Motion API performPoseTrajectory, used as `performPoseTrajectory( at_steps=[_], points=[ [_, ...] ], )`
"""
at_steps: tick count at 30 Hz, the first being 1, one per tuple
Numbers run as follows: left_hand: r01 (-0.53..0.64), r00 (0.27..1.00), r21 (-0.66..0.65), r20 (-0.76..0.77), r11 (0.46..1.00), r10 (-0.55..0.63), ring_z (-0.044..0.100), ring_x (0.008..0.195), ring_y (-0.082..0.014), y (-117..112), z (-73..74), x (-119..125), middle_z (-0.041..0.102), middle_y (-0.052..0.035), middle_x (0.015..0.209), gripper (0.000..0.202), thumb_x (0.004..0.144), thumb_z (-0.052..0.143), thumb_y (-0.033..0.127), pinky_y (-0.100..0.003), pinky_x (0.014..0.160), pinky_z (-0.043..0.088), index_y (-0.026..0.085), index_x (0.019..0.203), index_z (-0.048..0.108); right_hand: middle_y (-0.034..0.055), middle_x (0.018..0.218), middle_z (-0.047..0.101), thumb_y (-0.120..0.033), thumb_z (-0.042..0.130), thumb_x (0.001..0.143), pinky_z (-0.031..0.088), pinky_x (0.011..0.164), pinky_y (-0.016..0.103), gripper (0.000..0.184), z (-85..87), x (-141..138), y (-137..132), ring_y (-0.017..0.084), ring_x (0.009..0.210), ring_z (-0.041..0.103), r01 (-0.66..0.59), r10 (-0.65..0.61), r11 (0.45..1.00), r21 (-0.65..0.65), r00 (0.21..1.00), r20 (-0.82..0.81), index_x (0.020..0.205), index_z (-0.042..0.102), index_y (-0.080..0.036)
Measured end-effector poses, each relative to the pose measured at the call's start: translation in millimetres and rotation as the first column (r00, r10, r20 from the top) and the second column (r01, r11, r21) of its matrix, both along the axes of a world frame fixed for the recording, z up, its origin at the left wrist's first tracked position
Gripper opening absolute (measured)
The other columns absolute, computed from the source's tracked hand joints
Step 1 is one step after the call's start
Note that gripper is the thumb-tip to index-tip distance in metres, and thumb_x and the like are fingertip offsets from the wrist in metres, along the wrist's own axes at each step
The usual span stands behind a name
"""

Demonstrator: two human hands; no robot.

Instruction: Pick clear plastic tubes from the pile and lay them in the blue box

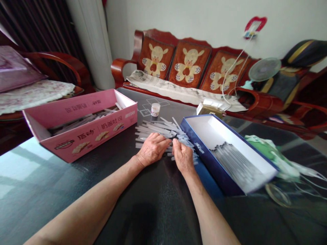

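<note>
My left hand (153,148) and my right hand (183,157) are close together over a loose pile of thin, whitish translucent sticks or sleeves (160,127) on the dark table. Both hands have their fingers curled in a pinch, with the fingertips nearly meeting. Something small and dark shows between them, but its kind is hidden by the fingers. Just right of my right hand stands an open blue box (204,156), holding a neat row of similar sticks with dark ends (233,161). To the left, an open pink box (102,131) holds more long, thin pieces (87,119).
Behind the pile stands a small white cup-like container (155,109). A tissue pack (211,108) lies beyond the blue box. Green-and-white plastic bags (273,158) and a roll of tape (278,195) lie at the right. A wooden sofa (122,69) stands behind the table (109,194).
</note>
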State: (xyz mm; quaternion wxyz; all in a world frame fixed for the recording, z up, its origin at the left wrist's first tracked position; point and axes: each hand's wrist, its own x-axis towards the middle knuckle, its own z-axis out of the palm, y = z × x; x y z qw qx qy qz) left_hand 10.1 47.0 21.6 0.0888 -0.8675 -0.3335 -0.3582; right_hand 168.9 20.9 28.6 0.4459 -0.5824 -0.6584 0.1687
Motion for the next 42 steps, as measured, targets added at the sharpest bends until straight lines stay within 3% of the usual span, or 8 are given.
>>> performPoseTrajectory(
  at_steps=[6,12,20,25,28,33,39,42],
  points=[
    [-0.025,1.000,-0.037,-0.006,0.999,0.025,0.048,0.076,-0.0177,2,0.3,-3,0.059,-0.0064,0.082,0.029,0.096,0.037,0.028,-0.033,0.075,0.039,0.015,0.105,0.061,0.0065,0.086,0.060,-0.032,0.042,0.092,0.043,0.074,0.029,0.022,3.2,6,1,0.018,0.080,0.056,-0.142,0.120,0.973,0.183,0.985,0.122,0.088,0.058,-0.018],
    [0.000,1.000,-0.029,-0.009,1.000,-0.001,0.047,0.075,-0.0177,-2,2.7,0,0.058,-0.0056,0.078,0.030,0.096,0.036,0.028,-0.033,0.072,0.038,0.016,0.100,0.063,0.0054,0.081,0.056,-0.028,0.038,0.092,0.042,0.075,0.030,0.022,4.0,5,0,0.019,0.081,0.054,-0.164,0.129,0.967,0.195,0.975,0.179,0.082,0.055,-0.019],
    [0.018,1.000,0.003,0.010,1.000,-0.018,0.048,0.078,-0.0173,-3,4.6,0,0.063,-0.0046,0.085,0.026,0.096,0.040,0.028,-0.034,0.076,0.037,0.019,0.105,0.062,-0.0024,0.056,0.044,-0.034,0.036,0.094,0.034,0.057,0.026,0.036,5.4,1,-1,0.014,0.058,0.044,-0.094,0.092,0.994,0.050,0.995,0.039,0.060,0.042,-0.022],
    [0.027,0.999,-0.026,0.025,0.999,-0.026,0.048,0.078,-0.0173,-2,4.0,-1,0.061,-0.0055,0.083,0.028,0.095,0.038,0.028,-0.035,0.076,0.038,0.017,0.104,0.062,0.0043,0.076,0.059,-0.030,0.037,0.094,0.038,0.070,0.028,0.029,8.4,6,1,0.017,0.076,0.053,-0.170,0.136,0.973,0.155,0.968,0.213,0.075,0.056,-0.020],
    [0.017,1.000,-0.019,-0.004,1.000,-0.017,0.048,0.076,-0.0176,-3,5.3,0,0.059,-0.0058,0.079,0.030,0.095,0.037,0.028,-0.035,0.074,0.037,0.016,0.102,0.063,0.0050,0.072,0.060,-0.030,0.034,0.095,0.039,0.068,0.028,0.034,8.2,6,1,0.017,0.072,0.053,-0.177,0.127,0.968,0.179,0.958,0.258,0.070,0.056,-0.020],
    [-0.005,1.000,0.015,-0.027,1.000,0.005,0.047,0.074,-0.0174,-2,5.1,1,0.059,-0.0047,0.077,0.028,0.096,0.038,0.028,-0.034,0.074,0.037,0.017,0.101,0.064,0.0037,0.063,0.061,-0.037,0.037,0.095,0.038,0.059,0.027,0.040,10.6,4,1,0.016,0.062,0.054,-0.108,0.094,0.992,0.071,0.979,0.180,0.065,0.057,-0.020],
    [-0.080,0.997,0.060,0.021,0.995,0.079,0.050,0.077,-0.0184,5,-0.9,-6,0.063,-0.0064,0.087,0.026,0.094,0.041,0.024,-0.035,0.075,0.038,0.017,0.109,0.061,0.0083,0.083,0.070,-0.040,0.045,0.089,0.046,0.073,0.031,0.033,19.9,28,5,0.021,0.078,0.063,-0.021,0.008,0.997,0.077,0.987,0.163,0.083,0.069,-0.018],
    [-0.067,0.998,0.077,0.025,0.995,0.065,0.052,0.084,-0.0184,5,0.9,-6,0.065,-0.0068,0.097,0.027,0.093,0.041,0.018,-0.036,0.080,0.039,0.018,0.112,0.059,0.0076,0.085,0.072,-0.043,0.051,0.085,0.049,0.072,0.032,0.032,17.0,34,6,0.021,0.077,0.065,-0.001,0.001,1.000,0.001,1.000,-0.009,0.089,0.070,-0.018]
  ],
)
